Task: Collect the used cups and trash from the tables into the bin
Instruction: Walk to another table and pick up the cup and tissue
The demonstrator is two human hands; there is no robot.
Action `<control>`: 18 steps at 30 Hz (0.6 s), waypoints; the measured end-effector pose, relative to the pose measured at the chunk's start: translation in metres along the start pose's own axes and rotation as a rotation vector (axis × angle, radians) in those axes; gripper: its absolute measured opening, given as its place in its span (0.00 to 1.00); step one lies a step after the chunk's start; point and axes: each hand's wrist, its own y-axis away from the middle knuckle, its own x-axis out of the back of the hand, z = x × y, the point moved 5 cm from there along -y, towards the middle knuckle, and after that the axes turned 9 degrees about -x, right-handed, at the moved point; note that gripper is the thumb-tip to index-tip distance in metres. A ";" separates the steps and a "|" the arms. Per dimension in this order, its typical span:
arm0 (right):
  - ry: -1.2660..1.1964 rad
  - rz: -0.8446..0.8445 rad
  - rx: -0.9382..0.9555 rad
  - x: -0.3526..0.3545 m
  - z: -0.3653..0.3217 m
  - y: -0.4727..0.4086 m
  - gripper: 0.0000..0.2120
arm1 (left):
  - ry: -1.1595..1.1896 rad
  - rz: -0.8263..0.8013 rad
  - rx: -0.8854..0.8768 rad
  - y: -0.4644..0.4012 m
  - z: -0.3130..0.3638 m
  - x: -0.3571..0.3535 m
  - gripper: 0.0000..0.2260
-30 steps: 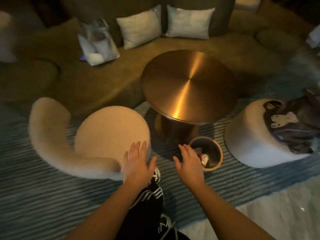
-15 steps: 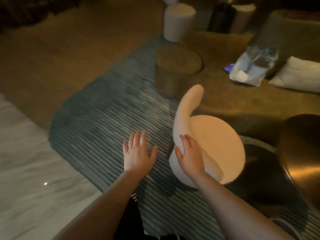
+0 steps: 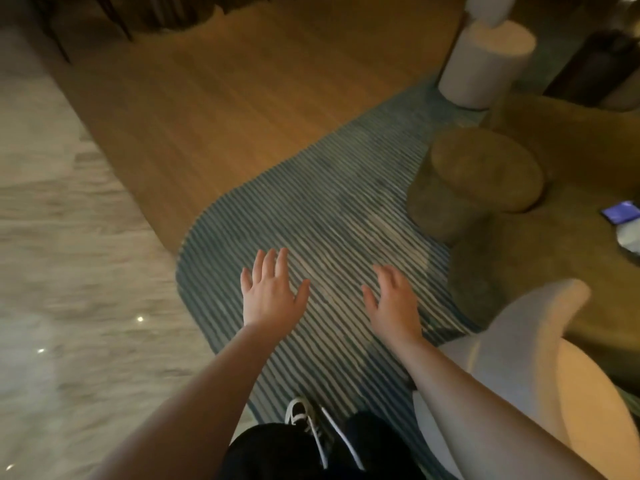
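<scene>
Ribbed blue-striped rug (image 3: 329,216) curves against smooth wood floor (image 3: 225,98) and marble (image 3: 52,271), leaving wide room. Cream fuzzy chair (image 3: 540,358) sits right. Left hand (image 3: 270,292) and right hand (image 3: 394,303) hover spread, empty. No bin, cups or trash visible.

The marble floor (image 3: 69,271) is smeared with motion blur. A purple object (image 3: 621,212) (right edge) is cropped, unidentifiable.

A striped blue rug (image 3: 322,216) is lying across the middle, wood floor (image 3: 242,88) running toward 12 o'clock, pale marble (image 3: 52,271) spreading at 9. An olive pouf (image 3: 485,168) and white stool (image 3: 485,64) are standing near 2; a cream chair (image 3: 554,375) is sitting at 4.
</scene>
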 end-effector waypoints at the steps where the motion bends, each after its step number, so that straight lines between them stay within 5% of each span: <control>1: 0.013 0.002 0.008 -0.002 -0.008 -0.016 0.23 | 0.001 -0.004 0.009 -0.014 -0.008 0.002 0.34; 10: 0.039 0.005 0.017 -0.026 -0.057 -0.189 0.22 | -0.013 -0.026 0.042 -0.182 -0.051 -0.006 0.35; 18: 0.046 -0.026 -0.025 -0.020 -0.074 -0.441 0.23 | -0.058 -0.064 -0.017 -0.447 -0.055 -0.015 0.39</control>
